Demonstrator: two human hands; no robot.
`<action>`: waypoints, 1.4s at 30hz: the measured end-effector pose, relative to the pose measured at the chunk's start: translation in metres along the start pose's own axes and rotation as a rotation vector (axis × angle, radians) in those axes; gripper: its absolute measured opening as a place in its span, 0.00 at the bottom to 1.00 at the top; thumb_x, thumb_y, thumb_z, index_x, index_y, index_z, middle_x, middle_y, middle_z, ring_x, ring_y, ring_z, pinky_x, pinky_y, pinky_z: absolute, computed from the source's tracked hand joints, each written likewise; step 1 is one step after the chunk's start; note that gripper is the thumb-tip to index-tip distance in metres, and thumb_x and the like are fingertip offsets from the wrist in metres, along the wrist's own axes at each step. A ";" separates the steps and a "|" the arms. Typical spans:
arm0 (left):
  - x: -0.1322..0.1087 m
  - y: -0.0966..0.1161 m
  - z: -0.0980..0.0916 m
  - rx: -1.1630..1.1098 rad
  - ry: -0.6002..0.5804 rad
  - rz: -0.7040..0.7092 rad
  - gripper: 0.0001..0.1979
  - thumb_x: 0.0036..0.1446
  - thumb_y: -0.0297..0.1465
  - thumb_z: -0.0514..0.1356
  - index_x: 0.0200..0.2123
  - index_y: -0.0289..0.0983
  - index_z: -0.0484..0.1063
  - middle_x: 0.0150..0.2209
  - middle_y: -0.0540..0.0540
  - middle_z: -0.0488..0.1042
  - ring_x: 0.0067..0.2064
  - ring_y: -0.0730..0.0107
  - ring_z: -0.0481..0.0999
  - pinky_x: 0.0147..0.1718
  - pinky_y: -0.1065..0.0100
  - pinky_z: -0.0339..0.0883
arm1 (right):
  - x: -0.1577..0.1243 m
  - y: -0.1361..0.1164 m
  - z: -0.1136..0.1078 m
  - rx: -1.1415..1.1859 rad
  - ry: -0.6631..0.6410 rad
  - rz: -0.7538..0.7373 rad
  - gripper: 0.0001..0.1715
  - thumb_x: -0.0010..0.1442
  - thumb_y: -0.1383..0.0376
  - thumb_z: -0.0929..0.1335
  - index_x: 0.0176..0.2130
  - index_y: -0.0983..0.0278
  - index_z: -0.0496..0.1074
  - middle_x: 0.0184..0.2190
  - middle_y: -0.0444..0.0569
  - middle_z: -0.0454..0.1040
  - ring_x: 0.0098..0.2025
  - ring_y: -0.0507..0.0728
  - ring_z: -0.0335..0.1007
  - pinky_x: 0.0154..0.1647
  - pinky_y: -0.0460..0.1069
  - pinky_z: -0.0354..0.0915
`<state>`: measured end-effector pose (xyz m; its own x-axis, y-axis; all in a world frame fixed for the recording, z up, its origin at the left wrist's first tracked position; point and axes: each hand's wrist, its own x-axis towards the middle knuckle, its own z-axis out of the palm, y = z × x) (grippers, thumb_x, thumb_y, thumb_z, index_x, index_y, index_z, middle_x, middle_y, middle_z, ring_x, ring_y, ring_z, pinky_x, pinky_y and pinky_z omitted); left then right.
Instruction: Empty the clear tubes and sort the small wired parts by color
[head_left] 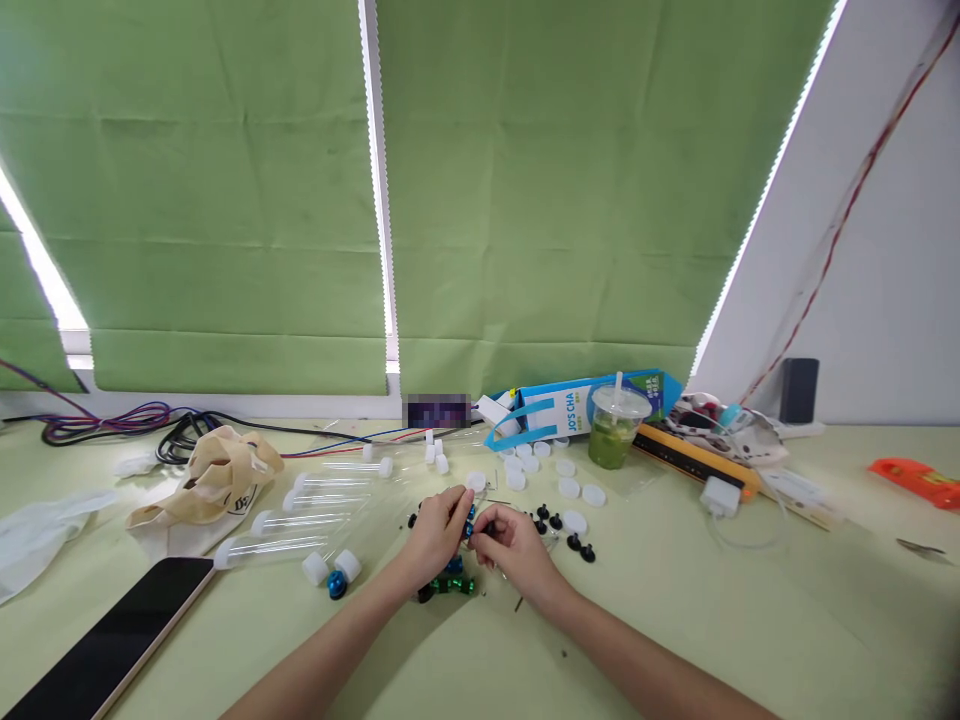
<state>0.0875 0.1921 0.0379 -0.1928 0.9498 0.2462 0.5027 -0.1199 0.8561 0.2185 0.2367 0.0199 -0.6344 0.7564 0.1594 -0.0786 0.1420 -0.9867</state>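
Note:
My left hand (436, 532) is closed round a small shiny blue part (469, 522), mostly hidden by the fingers. Close against it, my right hand (517, 552) pinches a small black piece (490, 528), and the two parts seem to meet between the fingertips. Below my left hand lie green metallic pieces (459, 585) and another blue one. Several black stemmed knobs (587, 552) are scattered to the right of my right hand. White round caps (574, 522) lie among and behind them.
Clear plastic tubes (281, 546) with white caps lie left, near a blue ball-shaped piece (337, 584), a phone (112, 640) and a cream cloth bag (217, 490). Behind are a drink cup (613, 440), a blue-and-white bag (562, 412) and an orange-black power strip (690, 458).

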 end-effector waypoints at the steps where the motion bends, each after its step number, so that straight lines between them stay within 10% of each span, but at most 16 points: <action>1: 0.000 0.000 0.000 -0.015 -0.015 -0.005 0.19 0.58 0.44 0.45 0.21 0.39 0.57 0.15 0.56 0.59 0.19 0.75 0.62 0.20 0.73 0.54 | 0.002 -0.001 0.000 0.104 -0.014 0.079 0.05 0.46 0.66 0.67 0.27 0.64 0.65 0.20 0.41 0.68 0.19 0.49 0.62 0.20 0.43 0.55; 10: -0.001 0.000 -0.003 -0.140 -0.212 -0.002 0.13 0.59 0.42 0.45 0.37 0.39 0.60 0.24 0.55 0.65 0.21 0.78 0.61 0.20 0.75 0.57 | 0.006 -0.008 -0.007 0.488 -0.010 0.309 0.11 0.41 0.66 0.70 0.28 0.67 0.67 0.19 0.43 0.70 0.17 0.45 0.58 0.16 0.41 0.45; 16: -0.003 0.004 -0.007 0.175 -0.124 0.151 0.14 0.61 0.38 0.43 0.30 0.39 0.61 0.26 0.52 0.67 0.28 0.73 0.66 0.28 0.74 0.59 | 0.004 -0.004 -0.005 0.437 -0.031 0.230 0.12 0.42 0.65 0.71 0.28 0.66 0.67 0.20 0.44 0.72 0.17 0.47 0.61 0.18 0.42 0.51; 24: -0.001 -0.004 -0.002 0.446 -0.018 0.130 0.25 0.64 0.40 0.37 0.20 0.38 0.63 0.20 0.49 0.69 0.23 0.70 0.68 0.24 0.72 0.52 | 0.003 -0.004 -0.003 0.032 -0.006 -0.034 0.07 0.49 0.64 0.67 0.28 0.64 0.63 0.22 0.43 0.71 0.20 0.50 0.64 0.20 0.44 0.57; 31: -0.004 -0.005 -0.002 0.744 -0.023 0.155 0.19 0.61 0.41 0.45 0.26 0.39 0.66 0.24 0.47 0.72 0.26 0.64 0.71 0.23 0.69 0.46 | 0.018 0.003 -0.040 -0.927 0.260 -0.221 0.06 0.53 0.72 0.62 0.30 0.62 0.66 0.26 0.46 0.70 0.31 0.55 0.64 0.32 0.48 0.57; 42: -0.002 -0.019 0.003 0.809 -0.124 0.187 0.12 0.57 0.43 0.54 0.32 0.40 0.66 0.33 0.48 0.73 0.32 0.64 0.72 0.25 0.70 0.51 | 0.028 0.022 -0.060 -1.136 0.308 -0.214 0.11 0.54 0.76 0.60 0.29 0.63 0.66 0.29 0.46 0.72 0.37 0.56 0.61 0.36 0.49 0.47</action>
<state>0.0806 0.1938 0.0196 0.0237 0.9654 0.2598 0.9756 -0.0790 0.2048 0.2451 0.2995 0.0043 -0.4682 0.7477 0.4709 0.6627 0.6496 -0.3725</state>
